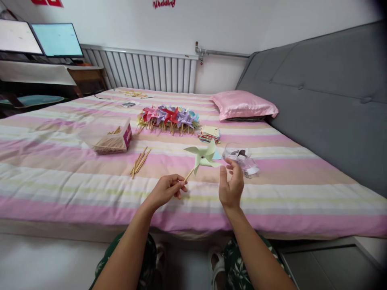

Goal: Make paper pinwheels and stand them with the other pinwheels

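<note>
Between thumb and fingers, my left hand [169, 189] grips the wooden stick of a pale green paper pinwheel [203, 155]. The pinwheel tilts up and to the right, its blades spread above the bed. My right hand [232, 183] is raised just right of the blades, fingers apart and curved, with nothing seen in it. Beyond that hand lies a clear plastic bag [242, 157] with small parts. A stack of coloured paper squares [209, 134] sits behind the pinwheel. A light blue paper piece [217, 154] shows partly behind a blade.
Several finished pinwheels [171, 117] lie bunched mid-bed. Left of them stands a clear plastic box [109, 139] of sticks, with loose sticks [140, 162] in front. A pink pillow [244, 104] rests near the grey headboard [320, 88]. Two monitors [57, 40] stand at far left.
</note>
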{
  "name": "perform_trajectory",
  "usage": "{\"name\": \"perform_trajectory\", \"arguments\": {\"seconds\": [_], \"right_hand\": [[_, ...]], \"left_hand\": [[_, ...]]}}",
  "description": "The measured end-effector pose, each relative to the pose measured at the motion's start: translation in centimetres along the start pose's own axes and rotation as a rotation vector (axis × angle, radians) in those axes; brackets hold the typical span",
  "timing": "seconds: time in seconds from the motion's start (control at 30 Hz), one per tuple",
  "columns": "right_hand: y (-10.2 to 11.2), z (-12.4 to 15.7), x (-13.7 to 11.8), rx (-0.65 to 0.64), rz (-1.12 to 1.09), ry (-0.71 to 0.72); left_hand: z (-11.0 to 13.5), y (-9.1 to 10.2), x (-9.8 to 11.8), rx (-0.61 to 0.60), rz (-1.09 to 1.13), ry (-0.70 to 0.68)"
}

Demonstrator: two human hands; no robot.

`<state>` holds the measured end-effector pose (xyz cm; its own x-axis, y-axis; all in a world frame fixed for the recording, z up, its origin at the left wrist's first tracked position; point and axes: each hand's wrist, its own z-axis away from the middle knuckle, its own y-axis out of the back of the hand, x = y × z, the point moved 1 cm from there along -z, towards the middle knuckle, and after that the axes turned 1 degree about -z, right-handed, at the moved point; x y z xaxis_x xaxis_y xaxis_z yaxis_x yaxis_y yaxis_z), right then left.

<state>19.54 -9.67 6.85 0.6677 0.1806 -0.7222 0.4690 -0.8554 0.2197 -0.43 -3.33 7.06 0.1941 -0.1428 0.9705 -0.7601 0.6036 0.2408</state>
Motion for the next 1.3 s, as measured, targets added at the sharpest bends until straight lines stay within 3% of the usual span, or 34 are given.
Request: {"name": "perform_trajectory", "arguments": {"seconds": [0.23, 0.53, 0.67, 0.8, 0.87, 1.3], "right_hand": [[-0.2, 0.0, 0.6, -0.183, 0.121, 0.111], [-0.4, 0.5, -0.4, -0.346, 0.057, 0.152], [-0.3, 0.2, -0.3, -0.274, 0.032, 0.122], [0.1, -0.1, -0.2, 0.01, 0.021, 0.071], [0.3, -0.2, -0.3, 0.092, 0.006, 0.105], [0.0, 1.1, -1.9, -0.106, 0.094, 0.372]], "left_hand": [[-0.2, -0.4, 0.1, -0.005, -0.003, 0.021], [-0.1, -0.4, 0.2, 0.015, -0.006, 0.016], [-0.1, -0.3, 0.1, 0.015, -0.003, 0.015], [-0.1, -0.2, -0.1, 0.024, -0.02, 0.029], [-0.1, -0.3, -0.1, 0.032, -0.041, 0.029], [-0.2, -1.0, 0.3, 0.033, 0.031, 0.06]]}}
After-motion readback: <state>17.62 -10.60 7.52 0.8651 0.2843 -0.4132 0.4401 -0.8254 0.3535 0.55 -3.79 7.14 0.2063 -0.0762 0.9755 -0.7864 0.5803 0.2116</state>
